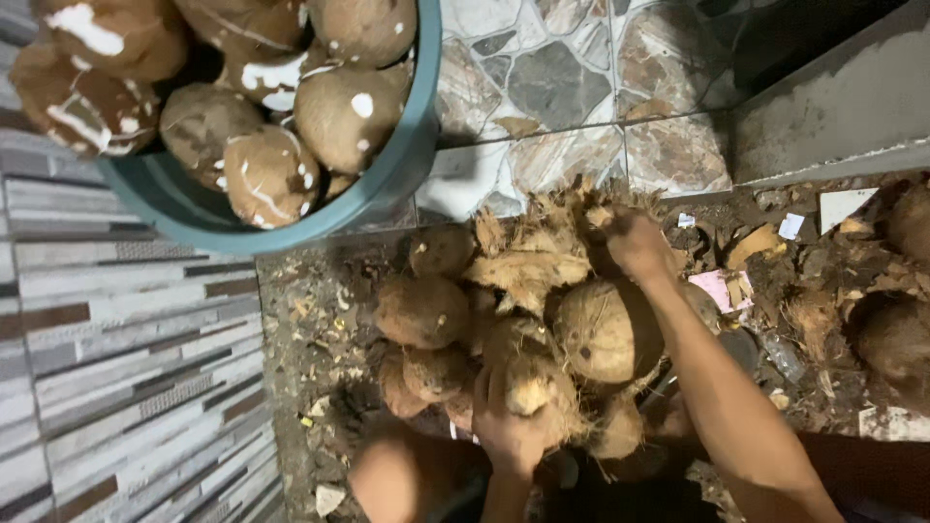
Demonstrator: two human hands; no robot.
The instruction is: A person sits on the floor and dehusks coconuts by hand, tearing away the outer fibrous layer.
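I am gripping a husked coconut [531, 387] with my left hand [506, 426] at about 6 o'clock in the head view, the fingers wrapping around its near side so the grip is closing firmly on the fibrous shell. My right hand [635, 242] is reaching out toward 1 o'clock, and its grip is closing on a clump of loose husk fibre [542, 232] at the far edge of the heap; the fingertips are partly buried in the fibre, so I cannot tell exactly how tightly they are pinching. Between my two hands a large pale coconut [605, 329] is sitting, touching the one I am holding. More brown coconuts [421, 310] are lying just beside it at 9 o'clock, all resting on dirt ground [310, 339] littered with husk scraps. At 11 o'clock a teal tub [387, 184] is standing, piled with peeled coconuts [344, 116] showing white patches. A stone-patterned floor [562, 77] is running along 12 o'clock, and a striped grey tiled surface [116, 387] is occupying 8 o'clock. Scraps of paper [722, 289] are lying among the debris at 3 o'clock.
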